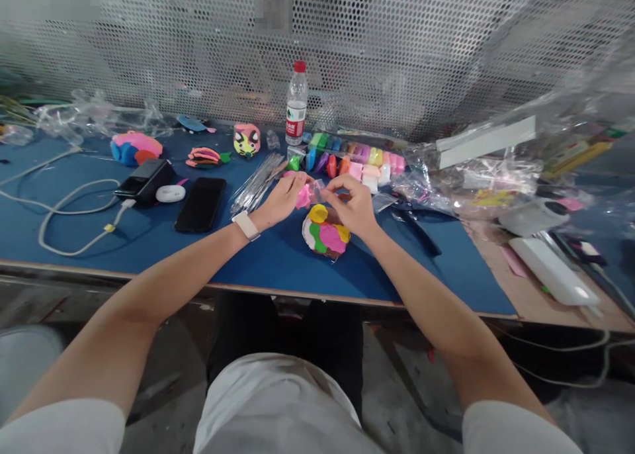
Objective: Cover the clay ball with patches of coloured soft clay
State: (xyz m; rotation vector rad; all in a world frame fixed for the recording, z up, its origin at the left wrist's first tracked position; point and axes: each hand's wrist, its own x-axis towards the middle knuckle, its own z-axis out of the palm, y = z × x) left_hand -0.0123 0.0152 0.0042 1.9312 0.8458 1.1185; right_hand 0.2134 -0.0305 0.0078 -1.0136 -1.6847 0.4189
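My left hand [284, 199], with a pale band at the wrist, has its fingers closed on a small clear packet of pink clay [303, 196]. From the right, my right hand [351, 204] pinches the packet's clear plastic end. Just below the hands, a rounded clay piece [327, 237] in pink, green, yellow, white and brown rests on the blue table mat [268, 262]. Behind the hands lie several coloured clay packets [370, 156], partly hidden by my fingers.
A water bottle [296, 106] stands at the back. Left are thin wire-like sticks [258, 179], a black phone [201, 204], a black device [145, 181] with cables, and clay figures [247, 140]. Right are a dark tool [419, 231], plastic wrapping [489, 176] and a white power strip [553, 271].
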